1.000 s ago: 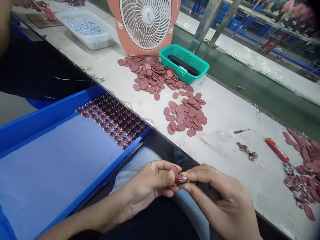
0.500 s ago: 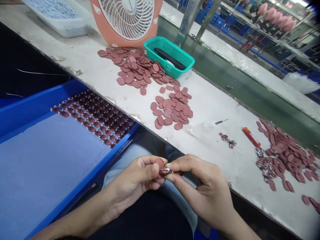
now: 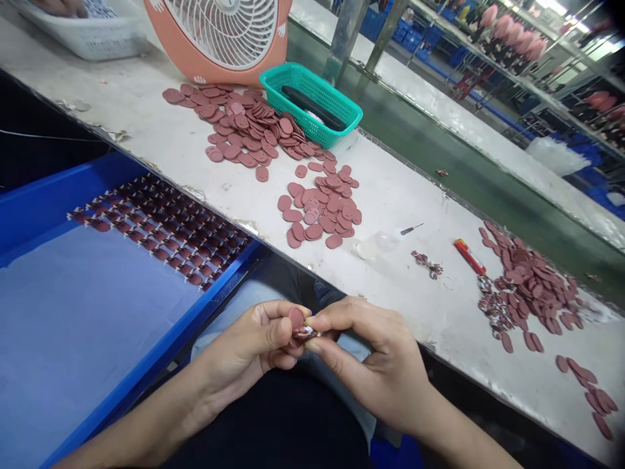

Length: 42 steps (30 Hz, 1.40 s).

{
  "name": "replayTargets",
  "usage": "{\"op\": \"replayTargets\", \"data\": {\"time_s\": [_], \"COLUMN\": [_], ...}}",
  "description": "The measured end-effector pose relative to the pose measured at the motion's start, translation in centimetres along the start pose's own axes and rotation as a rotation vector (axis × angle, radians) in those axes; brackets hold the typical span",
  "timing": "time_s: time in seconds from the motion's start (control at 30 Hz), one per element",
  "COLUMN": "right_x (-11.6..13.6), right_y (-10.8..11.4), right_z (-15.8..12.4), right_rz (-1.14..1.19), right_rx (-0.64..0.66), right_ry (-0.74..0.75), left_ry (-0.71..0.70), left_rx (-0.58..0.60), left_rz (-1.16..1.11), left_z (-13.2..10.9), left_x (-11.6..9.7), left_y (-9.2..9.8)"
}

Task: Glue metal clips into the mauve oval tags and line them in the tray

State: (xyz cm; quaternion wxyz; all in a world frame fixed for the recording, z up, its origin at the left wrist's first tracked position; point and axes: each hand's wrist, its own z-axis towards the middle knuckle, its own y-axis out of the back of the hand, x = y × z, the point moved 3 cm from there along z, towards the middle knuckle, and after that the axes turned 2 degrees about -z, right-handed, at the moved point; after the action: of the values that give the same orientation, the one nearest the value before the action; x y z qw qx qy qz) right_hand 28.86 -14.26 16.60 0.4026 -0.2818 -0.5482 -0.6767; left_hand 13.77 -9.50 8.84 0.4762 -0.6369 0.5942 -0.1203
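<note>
Over my lap, my left hand (image 3: 263,339) pinches a reddish-brown oval disc (image 3: 295,318) between thumb and fingers. Pressed against the disc is a small brown-and-white piece (image 3: 305,333), whose exact kind I cannot make out. My right hand (image 3: 371,352) grips that small piece from the other side with thumb and forefinger, so both hands meet at the parts. Just beyond them on the table lies a loose heap of the same oval discs (image 3: 325,205). To the left, a blue tray (image 3: 122,384) holds rows of dark red pieces with small white bits (image 3: 170,228).
An orange fan (image 3: 219,39) stands at the back beside a green basket (image 3: 312,104) with a black object inside. On the right lie a red-yellow tube-like packet (image 3: 469,256), another disc heap (image 3: 532,280) and small brown-white pieces (image 3: 493,309). Another person's hand reaches into a white basket (image 3: 92,39).
The view has shifted slightly, so the table things sit further left. Both hands keep the same hold on the disc and small piece. Another person's hand now shows at the white basket.
</note>
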Motion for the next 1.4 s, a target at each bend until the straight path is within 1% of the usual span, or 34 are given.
{"op": "replayTargets", "data": {"time_s": [0.1,0.23,0.37,0.57,0.7,0.8,0.9,0.97,1.0,1.03,1.1,1.13,1.17,1.2,1.27,1.33,1.4], "right_x": [0.2,-0.1,-0.5,-0.5,-0.7,-0.7,-0.5,-0.5,-0.5,-0.6,-0.7,-0.7,-0.8,-0.8,-0.9,-1.0,-1.2], "right_y": [0.2,0.5,0.2,-0.1,-0.3,-0.3,-0.1,0.0,-0.1,-0.2,-0.8,-1.2,-1.7,-2.3,-3.3,-4.3,-5.1], "right_z": [-0.3,-0.5,-0.2,0.3,0.4,0.7,1.2,1.5,1.6,1.7,2.0,2.1,2.2,2.3,2.5,2.9,3.4], "right_rz": [-0.003,-0.027,-0.010,-0.009,0.006,-0.007,-0.032,-0.081,-0.135,-0.207,-0.380,-0.465,-0.539,-0.601,-0.677,-0.687,-0.669], "right_rx": [0.007,-0.002,0.007,0.005,0.018,0.025,0.000,-0.059,-0.106,-0.160,-0.267,-0.307,-0.334,-0.351,-0.360,-0.361,-0.378], "right_ry": [0.053,0.085,0.099,0.118,0.098,0.105,0.129,0.154,0.172,0.193,0.259,0.302,0.347,0.388,0.439,0.454,0.463], "left_ry": [0.006,0.000,0.002,0.005,0.008,0.009,-0.019,-0.066,-0.112,-0.178,-0.357,-0.442,-0.513,-0.562,-0.612,-0.638,-0.659], "left_rx": [0.015,0.043,0.009,-0.038,-0.074,-0.042,0.029,0.041,0.006,-0.063,-0.250,-0.322,-0.366,-0.380,-0.361,-0.363,-0.408], "left_rz": [-0.003,-0.003,0.015,-0.018,-0.025,-0.015,0.059,0.142,0.175,0.195,0.210,0.219,0.231,0.247,0.282,0.313,0.337], "left_z": [-0.2,-0.1,0.0,0.0,-0.1,0.1,0.5,0.8,0.9,0.9,0.6,0.4,0.1,0.0,-0.1,0.0,0.0], "left_x": [0.0,-0.1,-0.2,-0.3,-0.3,-0.5,-1.0,-1.5,-1.8,-2.2,-2.9,-3.1,-3.3,-3.5,-3.7,-3.9,-4.2], "left_y": [0.1,-0.2,-0.2,-0.2,-0.1,0.2,0.8,1.3,1.5,1.8,2.1,2.1,1.9,1.6,1.1,0.9,1.3]}}
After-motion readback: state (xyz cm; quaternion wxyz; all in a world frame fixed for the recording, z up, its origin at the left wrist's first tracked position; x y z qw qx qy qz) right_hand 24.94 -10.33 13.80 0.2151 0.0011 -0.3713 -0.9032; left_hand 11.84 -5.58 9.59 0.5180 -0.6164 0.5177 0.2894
